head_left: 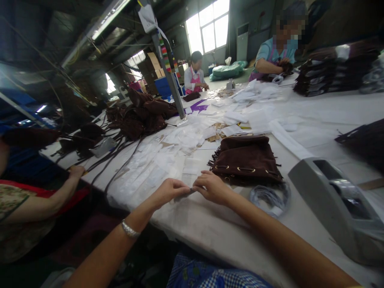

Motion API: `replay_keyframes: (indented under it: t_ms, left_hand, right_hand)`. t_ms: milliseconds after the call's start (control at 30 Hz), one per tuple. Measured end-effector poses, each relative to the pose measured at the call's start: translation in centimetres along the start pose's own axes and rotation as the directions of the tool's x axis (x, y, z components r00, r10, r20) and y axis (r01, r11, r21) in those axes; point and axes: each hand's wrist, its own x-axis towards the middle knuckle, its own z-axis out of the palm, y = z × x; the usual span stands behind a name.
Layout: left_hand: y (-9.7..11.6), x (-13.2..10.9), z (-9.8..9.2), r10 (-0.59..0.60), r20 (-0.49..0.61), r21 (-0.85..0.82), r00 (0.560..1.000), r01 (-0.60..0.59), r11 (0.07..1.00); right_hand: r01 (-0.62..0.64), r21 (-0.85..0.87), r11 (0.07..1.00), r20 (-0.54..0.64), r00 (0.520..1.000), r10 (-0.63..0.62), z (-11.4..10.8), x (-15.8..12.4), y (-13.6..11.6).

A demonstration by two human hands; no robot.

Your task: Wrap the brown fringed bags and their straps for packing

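Close together over the table's front edge, my left hand [172,190] and my right hand [213,187] pinch a small dark strip [188,193] between them. Most of the strip is covered by fingers, so its kind is unclear. Just beyond my right hand lies a dark brown fringed bag [247,160] with metal eyelets along its side. A coil wrapped in clear plastic [268,200] rests against the bag's near side, right of my right wrist.
A grey tape dispenser [333,204] stands at the right. Plastic sleeves and paper pieces [180,140] cover the middle. Brown bags [144,112] are heaped behind a metal post [171,72]. Co-workers sit at the far side; another person's arm [63,190] reaches in at left.
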Motion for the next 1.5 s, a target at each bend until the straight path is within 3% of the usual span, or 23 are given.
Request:
replay_keyframes:
  t_ms: [133,300,433,667,833,1000,1233,1367,1500]
  left_hand:
    - [0.9,0.7,0.6,0.067,-0.05,0.045,0.997,-0.065,0.997]
    - [1.1,0.7,0.2,0.028,-0.082,0.248,0.996,-0.007,0.969]
    - [1.4,1.7,1.0,0.099,-0.156,0.371,0.983,-0.035,0.928]
    - [2.7,4.4,3.0,0.196,-0.162,0.394,0.967,-0.119,0.911]
    - [2.7,5.0,2.3,0.206,-0.176,0.432,0.963,-0.112,0.895]
    - [3.3,6.1,3.4,0.216,-0.172,0.459,0.961,-0.116,0.881]
    - [4.1,8.3,5.6,0.232,-0.18,0.44,0.956,-0.132,0.888]
    - [3.9,8.8,5.2,0.211,-0.113,0.337,0.971,-0.162,0.927]
    - [3.4,8.6,3.6,0.145,-0.059,0.183,0.988,-0.132,0.974]
  right_hand:
    - [0.012,-0.023,1.0,0.032,0.999,-0.011,-0.8,0.0,0.4]
    - [-0.06,-0.234,0.97,0.002,0.998,0.062,-1.9,-0.1,2.6]
    - [-0.074,-0.323,0.944,0.069,0.992,0.102,-1.5,0.0,3.6]
    - [-0.033,-0.28,0.959,0.091,0.994,0.06,-1.2,-0.1,3.5]
    - [-0.164,-0.378,0.911,-0.015,0.985,0.171,-2.6,-0.6,5.3]
    - [-0.176,-0.4,0.899,0.096,0.968,0.232,-3.7,-0.5,5.8]
    - [-0.187,-0.378,0.907,0.096,0.966,0.239,-4.1,-0.6,4.9]
    - [-0.193,-0.252,0.948,0.065,0.974,0.215,-3.8,-0.9,5.2]
    - [-0.216,-0.159,0.963,0.034,0.974,0.224,-3.6,-0.9,5.6]
